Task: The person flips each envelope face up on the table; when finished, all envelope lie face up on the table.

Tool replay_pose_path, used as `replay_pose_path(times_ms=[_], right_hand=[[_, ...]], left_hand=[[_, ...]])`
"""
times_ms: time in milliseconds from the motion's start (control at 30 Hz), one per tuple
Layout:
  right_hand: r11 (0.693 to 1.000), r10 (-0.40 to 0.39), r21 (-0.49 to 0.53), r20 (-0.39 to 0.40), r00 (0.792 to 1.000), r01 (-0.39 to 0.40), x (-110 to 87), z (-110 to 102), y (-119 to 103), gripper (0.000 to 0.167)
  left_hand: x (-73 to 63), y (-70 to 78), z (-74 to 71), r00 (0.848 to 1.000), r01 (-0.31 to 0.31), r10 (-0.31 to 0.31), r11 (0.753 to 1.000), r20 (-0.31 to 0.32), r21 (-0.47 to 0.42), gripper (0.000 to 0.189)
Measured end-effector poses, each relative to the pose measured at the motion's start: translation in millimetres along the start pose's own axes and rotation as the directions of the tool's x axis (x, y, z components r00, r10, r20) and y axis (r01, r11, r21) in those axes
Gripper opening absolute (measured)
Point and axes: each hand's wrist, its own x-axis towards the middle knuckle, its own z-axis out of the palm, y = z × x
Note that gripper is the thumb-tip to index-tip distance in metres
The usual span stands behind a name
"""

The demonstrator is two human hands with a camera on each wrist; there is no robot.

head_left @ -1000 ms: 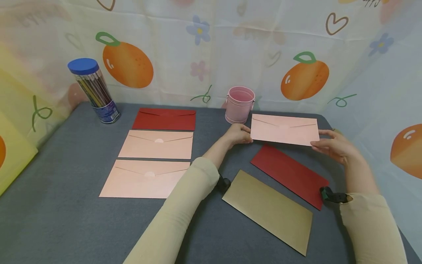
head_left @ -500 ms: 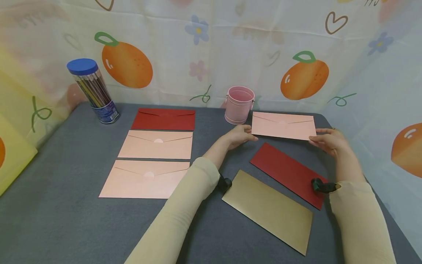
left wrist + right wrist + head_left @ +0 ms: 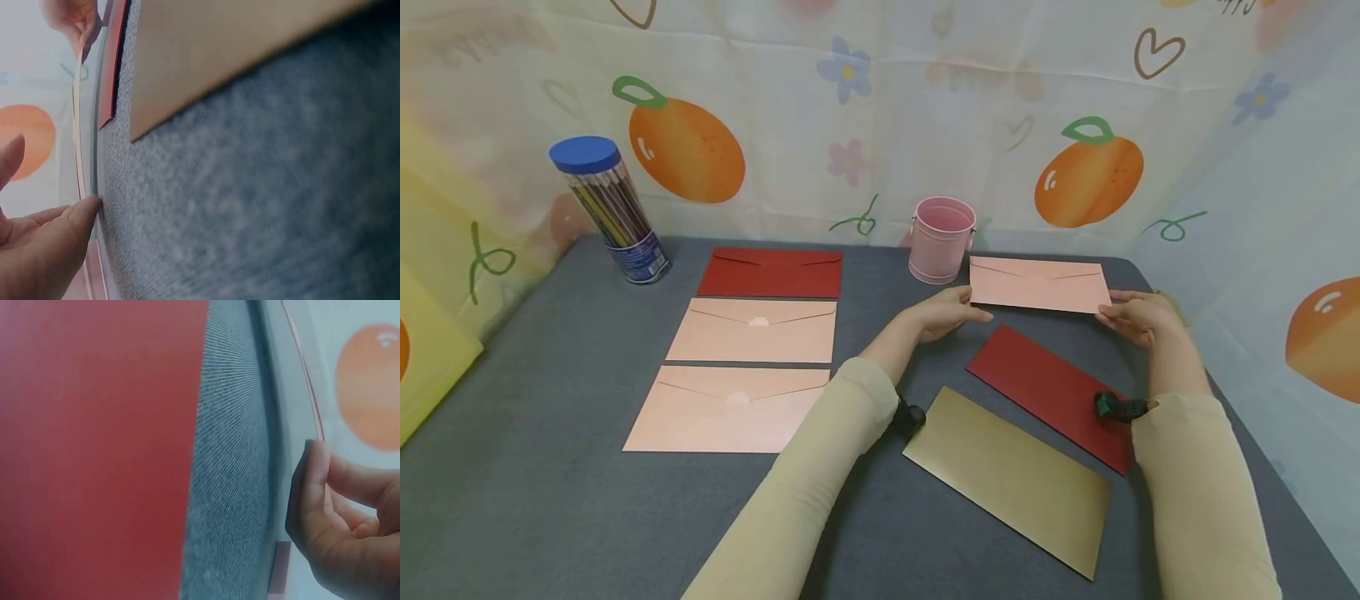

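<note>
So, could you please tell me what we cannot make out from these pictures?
Held pink envelope: its far side faces away in the head view.
Front left envelope: lower right corner hidden by the left sleeve, head view.
Blue-lidded jar: print too small, head view.
Pink bucket: inside bottom hidden by its front wall, head view.
Gold envelope: cut off by the top edge, left wrist view.

Soft, even light; wrist views hazy, blurred.
</note>
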Motion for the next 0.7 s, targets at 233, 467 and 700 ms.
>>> replay_pose_path(times_ms=[233,467,700], right_hand=[[1.0,0.009,-0.013,-0.013,1.0,-0.01,6.2,0,1,0.073],[0.983,-0.062,-0.175,-0.06,0.996,0.051,13.0,6,7,0.066],[0.943,-0.159,-0.31,-0.109,0.981,0.119,16.2,15,10,0.062]], left_hand=[[1.0,-1.8,-0.4,1.0,-0.012,0.012,1.0,-0.025,-0.014,0.086],[0.2,-2.4,-1.5,1.0,-0.017,0.016,1.0,-0.016,-0.006,0.085],[1.0,-3.0,-1.9,1.0,-0.019,0.019,1.0,-0.016,-0.005,0.084]])
